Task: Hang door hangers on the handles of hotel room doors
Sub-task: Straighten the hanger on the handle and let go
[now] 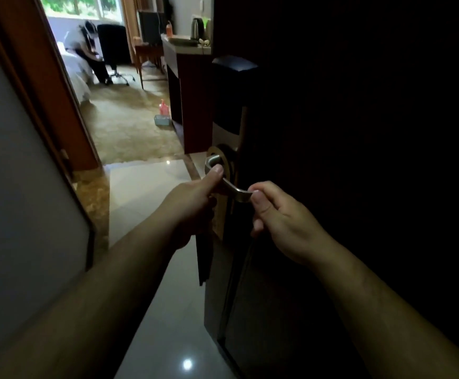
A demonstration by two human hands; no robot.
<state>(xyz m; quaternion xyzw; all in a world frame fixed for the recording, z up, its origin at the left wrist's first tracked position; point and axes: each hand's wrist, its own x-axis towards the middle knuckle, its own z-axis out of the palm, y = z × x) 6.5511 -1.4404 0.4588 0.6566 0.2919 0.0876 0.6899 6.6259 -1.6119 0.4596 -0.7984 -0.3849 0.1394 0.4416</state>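
Two hands, near: left hand (192, 206) grips one gold door hanger (222, 217), its loop ringing the one lever handle (236, 190); right hand (283, 222) pinches the lever handle's tip. One dark door (359, 132), right. Far: one kettle (196, 28), one seated person (91, 50).

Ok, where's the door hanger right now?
Head view, centre: the golden door hanger hangs below the lever handle at the edge of the door, between the left hand and the right hand.

left hand (190, 209) covers part of the door hanger (221, 221); any lettering looks too dim to read.
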